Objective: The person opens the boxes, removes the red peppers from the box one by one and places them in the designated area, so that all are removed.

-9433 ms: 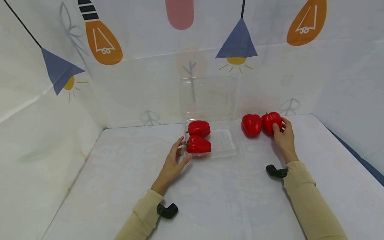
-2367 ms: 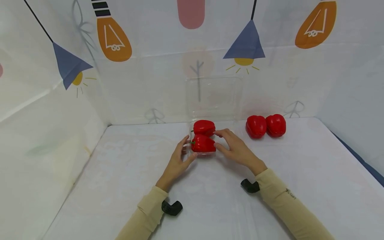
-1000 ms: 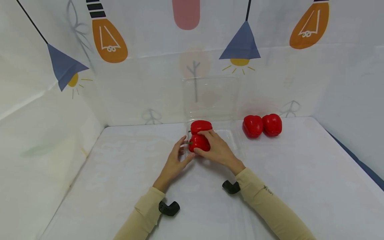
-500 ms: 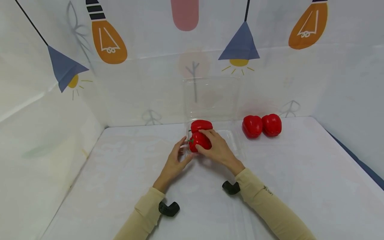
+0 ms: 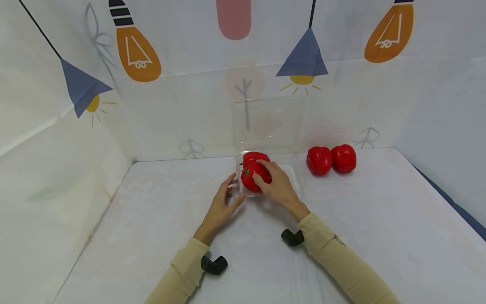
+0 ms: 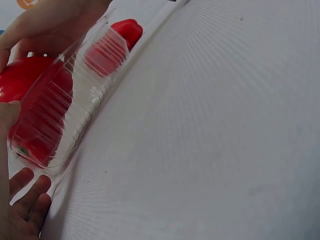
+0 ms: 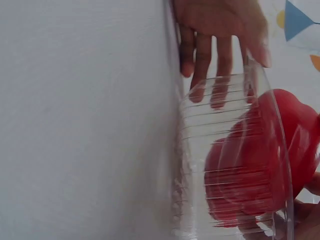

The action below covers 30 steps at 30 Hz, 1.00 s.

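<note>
A clear plastic clamshell box stands open on the table, its lid upright against the backdrop. Two red bell peppers are in its left part. My right hand grips the front bell pepper, thumb on the near side and fingers behind; its green stem end is tipped upward. The rear bell pepper lies on its side, partly covered by the front one. My left hand is at the box's left front corner, fingers extended along the side; the right wrist view shows these fingers at the ribbed wall.
Two more red bell peppers, one beside the other, sit touching at the back right of the white table. A printed white backdrop rises behind the table's rear edge.
Earlier, my right hand left the far-right pepper and came to the box. Within the last second, it has tilted the front pepper, stem end rising. The left hand stays put.
</note>
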Available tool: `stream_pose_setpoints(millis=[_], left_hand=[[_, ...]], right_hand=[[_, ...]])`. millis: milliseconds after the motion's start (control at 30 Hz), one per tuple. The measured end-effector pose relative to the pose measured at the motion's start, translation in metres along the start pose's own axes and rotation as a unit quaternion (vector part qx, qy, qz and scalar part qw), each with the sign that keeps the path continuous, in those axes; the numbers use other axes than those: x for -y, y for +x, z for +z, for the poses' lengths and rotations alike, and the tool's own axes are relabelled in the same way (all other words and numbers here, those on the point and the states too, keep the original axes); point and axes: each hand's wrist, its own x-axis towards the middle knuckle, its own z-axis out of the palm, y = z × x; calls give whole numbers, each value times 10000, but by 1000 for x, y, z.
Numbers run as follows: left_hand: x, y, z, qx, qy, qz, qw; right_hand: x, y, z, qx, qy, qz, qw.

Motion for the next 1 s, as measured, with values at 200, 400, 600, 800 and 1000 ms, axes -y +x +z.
stream_pose_setpoints(millis=[200,400,600,800,1000], left_hand=[[-34,-7,-7,115,38,-77,9999],[-33,-8,-7,119,6,-59,9999],[-32,-8,-7,144,-1,-17,9999],[-33,-8,-7,165,-57,-68,9998],[-31,-7,-7,151,-134,-67,9998]], right_hand=[[-1,2,-3,36,174,-2,9998],[-1,1,-6,68,273,-10,9996],[-1,0,-13,50,442,2,9990],[-4,1,-21,-25,503,-69,9987],[-5,1,-29,-27,599,-48,9982]])
